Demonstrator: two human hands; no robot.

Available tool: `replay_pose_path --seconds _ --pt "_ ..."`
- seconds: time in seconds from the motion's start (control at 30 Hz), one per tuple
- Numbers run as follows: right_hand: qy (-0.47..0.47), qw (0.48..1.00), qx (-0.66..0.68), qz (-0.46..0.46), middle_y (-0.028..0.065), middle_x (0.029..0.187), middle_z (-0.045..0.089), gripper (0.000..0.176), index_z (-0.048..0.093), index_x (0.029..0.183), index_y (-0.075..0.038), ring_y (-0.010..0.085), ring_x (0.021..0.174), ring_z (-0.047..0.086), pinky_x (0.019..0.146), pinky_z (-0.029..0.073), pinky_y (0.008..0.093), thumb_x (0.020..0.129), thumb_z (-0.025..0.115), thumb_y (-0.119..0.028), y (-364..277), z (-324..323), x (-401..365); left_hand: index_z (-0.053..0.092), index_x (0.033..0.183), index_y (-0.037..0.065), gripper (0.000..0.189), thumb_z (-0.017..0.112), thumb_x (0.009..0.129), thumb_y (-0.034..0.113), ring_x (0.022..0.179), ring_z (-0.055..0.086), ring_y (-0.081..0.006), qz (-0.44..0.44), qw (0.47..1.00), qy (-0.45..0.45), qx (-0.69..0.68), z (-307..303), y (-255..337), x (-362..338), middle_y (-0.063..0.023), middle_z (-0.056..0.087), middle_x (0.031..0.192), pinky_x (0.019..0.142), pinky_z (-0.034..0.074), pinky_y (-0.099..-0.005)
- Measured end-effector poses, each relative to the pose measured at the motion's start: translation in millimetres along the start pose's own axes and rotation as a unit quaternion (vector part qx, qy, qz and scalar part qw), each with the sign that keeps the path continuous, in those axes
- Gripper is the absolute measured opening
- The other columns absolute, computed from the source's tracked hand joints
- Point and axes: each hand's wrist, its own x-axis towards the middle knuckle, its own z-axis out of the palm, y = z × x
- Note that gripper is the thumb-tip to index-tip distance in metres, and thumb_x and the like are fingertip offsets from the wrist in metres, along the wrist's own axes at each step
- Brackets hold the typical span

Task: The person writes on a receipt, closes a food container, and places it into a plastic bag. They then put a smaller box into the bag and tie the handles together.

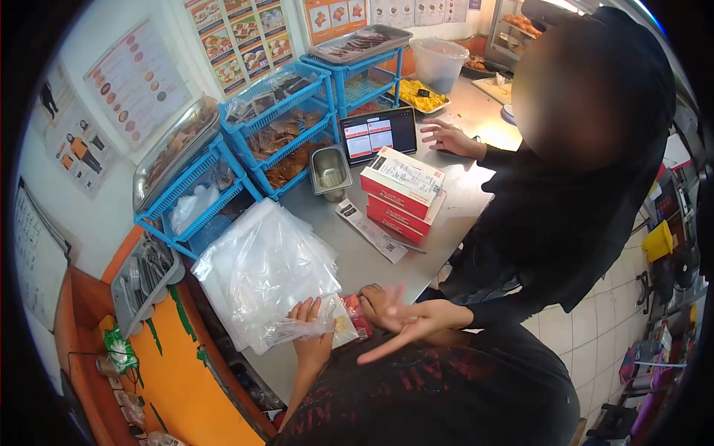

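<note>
My left hand [315, 343] grips the edge of a clear plastic bag [286, 327] over the white end of a red and white box [349, 324]. On the box's other side, my right hand [377, 303] has curled fingers against its red end, and part of it is hidden behind a co-worker's hand [420, 321]. That hand is stretched out with fingers spread. A stack of clear plastic bags [260, 256] lies just beyond my left hand.
Red and white boxes with receipts [401, 195] are stacked ahead, beside a long receipt [375, 232], a metal container [329, 169] and a tablet [379, 134]. Blue racks [279, 126] line the wall. A co-worker [565, 193] stands at right, other hand [448, 138] near the tablet.
</note>
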Motion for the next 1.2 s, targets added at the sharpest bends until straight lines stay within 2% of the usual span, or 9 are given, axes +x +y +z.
replay_pose_path --seconds 0.37,0.57,0.67,0.8,0.97,1.03,1.07,1.13,1.2 --pt "0.003 0.998 0.043 0.051 0.0204 0.079 0.054 0.011 0.053 0.080 0.000 0.0342 0.080 0.052 0.072 0.042 0.0400 0.079 0.049 -0.010 22 22 -9 0.051 0.122 0.006 0.049 0.060 0.077 0.025 0.116 0.037 -0.0375 0.002 0.999 0.023 -0.034 2 -1 -1 -0.0159 0.047 0.122 0.098 0.028 -0.0470" --pt "0.043 0.947 0.232 0.219 0.0162 0.078 0.057 0.018 0.051 0.092 -0.001 0.0329 0.076 0.054 0.071 0.042 0.0396 0.079 0.052 -0.014 27 17 10 0.061 0.113 0.007 0.034 0.039 0.093 0.024 0.103 0.051 -0.0349 -0.212 0.969 -0.004 -0.128 -31 -8 -3 -0.0202 0.057 0.110 0.095 0.034 -0.0410" --pt "0.063 0.963 0.130 0.229 0.0148 0.084 0.057 0.020 0.051 0.093 -0.001 0.0308 0.081 0.055 0.074 0.041 0.0410 0.080 0.054 -0.015 27 -1 27 0.063 0.109 0.006 0.040 0.033 0.096 0.029 0.098 0.056 -0.0314 -0.271 0.945 0.058 -0.173 -65 -8 -9 -0.0199 0.061 0.105 0.092 0.038 -0.0371" --pt "-0.033 0.983 -0.168 0.071 0.0203 0.126 0.041 0.031 0.052 0.106 -0.001 0.0373 0.120 0.037 0.095 0.033 0.0458 0.081 0.055 -0.018 29 -1 44 0.057 0.116 0.001 0.038 0.037 0.095 0.026 0.110 0.051 -0.0252 -0.245 0.963 0.066 -0.085 -74 -24 -27 -0.0172 0.056 0.117 0.095 0.034 -0.0325" --pt "-0.035 0.924 -0.357 0.134 0.0235 0.134 0.032 0.049 0.045 0.120 0.006 0.0442 0.121 0.033 0.099 0.031 0.0467 0.083 0.054 -0.025 63 20 97 0.039 0.128 -0.005 0.044 0.042 0.091 0.020 0.118 0.043 -0.0282 -0.169 0.931 0.323 -0.032 -75 8 -14 -0.0165 0.050 0.122 0.101 0.030 -0.0363" --pt "-0.065 0.964 -0.220 0.130 0.0242 0.133 0.034 0.050 0.044 0.120 0.008 0.0433 0.119 0.036 0.098 0.032 0.0465 0.083 0.054 -0.025 25 11 110 0.031 0.133 -0.002 0.053 0.047 0.083 0.010 0.118 0.042 -0.0289 0.041 0.839 0.537 0.081 -91 22 -7 -0.0156 0.044 0.126 0.101 0.030 -0.0389" --pt "-0.099 0.983 -0.083 0.131 0.0250 0.132 0.035 0.051 0.043 0.120 0.010 0.0425 0.117 0.039 0.097 0.034 0.0463 0.084 0.053 -0.025 -8 3 115 0.031 0.133 -0.002 0.053 0.047 0.083 0.010 0.118 0.042 -0.0289 0.035 0.835 0.542 0.091 -99 26 -7 -0.0156 0.044 0.126 0.101 0.030 -0.0389" --pt "-0.084 0.996 -0.019 -0.019 0.0245 0.126 0.042 0.048 0.043 0.120 0.010 0.0403 0.114 0.043 0.094 0.036 0.0444 0.083 0.053 -0.020 -67 -3 102 0.026 0.135 0.000 0.063 0.048 0.076 0.003 0.115 0.043 -0.0272 0.143 0.955 0.259 0.013 -113 32 -16 -0.0156 0.041 0.126 0.099 0.033 -0.0390" --pt "-0.135 0.986 -0.004 -0.100 0.0240 0.126 0.042 0.046 0.043 0.120 0.009 0.0401 0.116 0.041 0.095 0.036 0.0432 0.083 0.053 -0.017 -118 -26 88 0.027 0.133 0.000 0.064 0.056 0.076 0.005 0.109 0.046 -0.0243 -0.169 0.902 0.182 -0.353 -73 51 11 -0.0172 0.045 0.121 0.092 0.038 -0.0356"
